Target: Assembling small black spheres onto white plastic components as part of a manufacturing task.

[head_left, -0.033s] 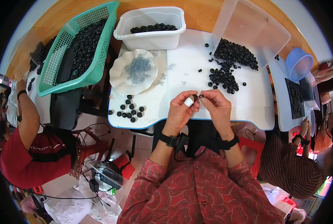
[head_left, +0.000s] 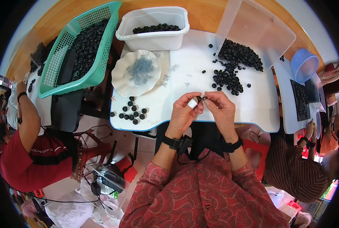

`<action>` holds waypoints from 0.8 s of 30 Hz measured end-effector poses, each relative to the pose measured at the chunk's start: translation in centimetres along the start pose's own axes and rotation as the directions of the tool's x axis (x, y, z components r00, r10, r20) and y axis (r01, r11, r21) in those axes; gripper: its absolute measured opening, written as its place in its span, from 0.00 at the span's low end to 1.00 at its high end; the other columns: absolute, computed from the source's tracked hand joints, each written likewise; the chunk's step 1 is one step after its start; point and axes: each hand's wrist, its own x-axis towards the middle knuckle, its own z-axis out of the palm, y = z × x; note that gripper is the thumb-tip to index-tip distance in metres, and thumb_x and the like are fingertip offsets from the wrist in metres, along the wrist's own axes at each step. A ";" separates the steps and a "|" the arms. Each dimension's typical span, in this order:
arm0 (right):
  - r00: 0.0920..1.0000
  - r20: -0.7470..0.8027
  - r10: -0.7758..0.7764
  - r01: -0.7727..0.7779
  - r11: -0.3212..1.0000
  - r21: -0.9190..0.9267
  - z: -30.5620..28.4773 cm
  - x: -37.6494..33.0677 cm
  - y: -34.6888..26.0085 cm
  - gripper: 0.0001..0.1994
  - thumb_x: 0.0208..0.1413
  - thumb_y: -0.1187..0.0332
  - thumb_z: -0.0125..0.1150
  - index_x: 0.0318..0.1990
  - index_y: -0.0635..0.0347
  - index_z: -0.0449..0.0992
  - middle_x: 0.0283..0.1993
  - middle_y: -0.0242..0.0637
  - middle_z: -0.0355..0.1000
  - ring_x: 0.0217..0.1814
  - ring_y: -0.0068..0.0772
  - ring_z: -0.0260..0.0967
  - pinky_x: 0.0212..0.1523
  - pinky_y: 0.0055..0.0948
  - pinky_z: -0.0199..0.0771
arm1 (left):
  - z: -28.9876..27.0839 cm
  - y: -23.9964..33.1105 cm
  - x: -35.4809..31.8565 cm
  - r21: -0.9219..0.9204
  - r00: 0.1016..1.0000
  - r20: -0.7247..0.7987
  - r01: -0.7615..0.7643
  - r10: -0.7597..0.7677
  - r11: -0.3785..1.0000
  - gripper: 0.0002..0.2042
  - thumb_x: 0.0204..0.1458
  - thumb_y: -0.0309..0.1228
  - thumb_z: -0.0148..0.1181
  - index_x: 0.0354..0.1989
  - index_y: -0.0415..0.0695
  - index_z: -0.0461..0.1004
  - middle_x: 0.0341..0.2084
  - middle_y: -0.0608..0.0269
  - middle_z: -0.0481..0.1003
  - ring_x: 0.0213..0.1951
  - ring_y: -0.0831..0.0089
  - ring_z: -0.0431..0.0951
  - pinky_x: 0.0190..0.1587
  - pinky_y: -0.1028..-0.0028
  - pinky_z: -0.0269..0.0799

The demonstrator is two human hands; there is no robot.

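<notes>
My left hand [head_left: 184, 110], with a white wrap [head_left: 192, 103] round one finger, is closed on a small black round part [head_left: 198, 99]. Facing it, my right hand [head_left: 222, 110] pinches a smaller black ring-like piece [head_left: 204, 98] between thumb and finger. The two pieces are close together over the table's front edge; fingers hide part of both. Left of my hands lie several loose black round parts [head_left: 134, 108]. A cream scalloped plate [head_left: 120, 81] bears a heap of tiny clear bluish pieces [head_left: 140, 70]. Beyond my right hand spreads a pile of small black parts [head_left: 227, 80].
A clear plastic bin [head_left: 258, 28] lies tipped at the back right, black parts spilling out. Behind the plate stands a white tub [head_left: 152, 40]; left of it, a green basket [head_left: 49, 78] of black parts. Co-workers sit on both sides, a red sleeve [head_left: 23, 152] at left.
</notes>
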 end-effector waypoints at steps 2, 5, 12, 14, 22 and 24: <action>1.000 0.009 0.007 -0.007 1.000 -0.025 0.2 -0.1 -0.1 0.12 0.58 0.81 0.64 0.50 0.65 0.79 0.43 0.32 0.77 0.42 0.19 0.75 0.46 0.21 0.75 | 0.0 0.0 0.0 0.011 1.000 -0.019 0.011 -0.010 1.000 0.11 0.63 0.23 0.57 0.53 0.36 0.75 0.36 0.61 0.78 0.35 0.75 0.78 0.38 0.76 0.77; 1.000 0.015 0.003 -0.002 0.999 -0.034 0.4 -0.2 -0.2 0.13 0.57 0.82 0.63 0.50 0.65 0.78 0.42 0.32 0.78 0.41 0.18 0.74 0.45 0.21 0.75 | -0.1 -0.1 0.1 0.019 1.000 -0.024 0.015 -0.014 1.000 0.12 0.64 0.25 0.58 0.53 0.36 0.75 0.35 0.61 0.78 0.34 0.76 0.79 0.37 0.77 0.77; 1.000 0.009 0.007 -0.007 1.000 0.010 0.4 -0.2 0.2 0.13 0.57 0.82 0.63 0.50 0.65 0.78 0.42 0.33 0.78 0.41 0.18 0.74 0.45 0.21 0.75 | -0.1 -0.2 0.1 0.002 0.999 -0.028 0.018 -0.018 1.000 0.12 0.64 0.26 0.58 0.53 0.35 0.75 0.35 0.61 0.79 0.33 0.76 0.79 0.37 0.76 0.78; 1.000 0.004 0.009 -0.009 1.000 0.014 0.4 -0.2 0.2 0.14 0.57 0.82 0.63 0.50 0.65 0.78 0.42 0.33 0.78 0.41 0.18 0.74 0.44 0.21 0.75 | 0.0 -0.2 0.2 0.006 0.999 -0.030 0.019 -0.019 1.000 0.12 0.64 0.26 0.57 0.53 0.35 0.75 0.35 0.61 0.79 0.34 0.76 0.79 0.37 0.76 0.79; 1.000 -0.003 0.006 -0.006 1.000 -0.005 0.4 -0.1 0.1 0.13 0.57 0.82 0.64 0.50 0.64 0.78 0.41 0.32 0.78 0.40 0.18 0.74 0.44 0.21 0.75 | 0.0 -0.2 0.2 0.012 1.000 -0.020 0.017 -0.016 1.000 0.11 0.64 0.26 0.58 0.52 0.35 0.76 0.35 0.60 0.79 0.34 0.75 0.80 0.36 0.76 0.79; 1.000 0.000 -0.013 0.013 1.000 -0.025 0.4 -0.1 0.2 0.13 0.57 0.82 0.64 0.50 0.64 0.79 0.41 0.32 0.78 0.40 0.18 0.74 0.44 0.21 0.75 | 0.0 -0.2 0.2 0.015 1.000 -0.021 0.017 -0.017 1.000 0.11 0.64 0.26 0.58 0.52 0.35 0.76 0.35 0.60 0.79 0.34 0.75 0.80 0.36 0.76 0.80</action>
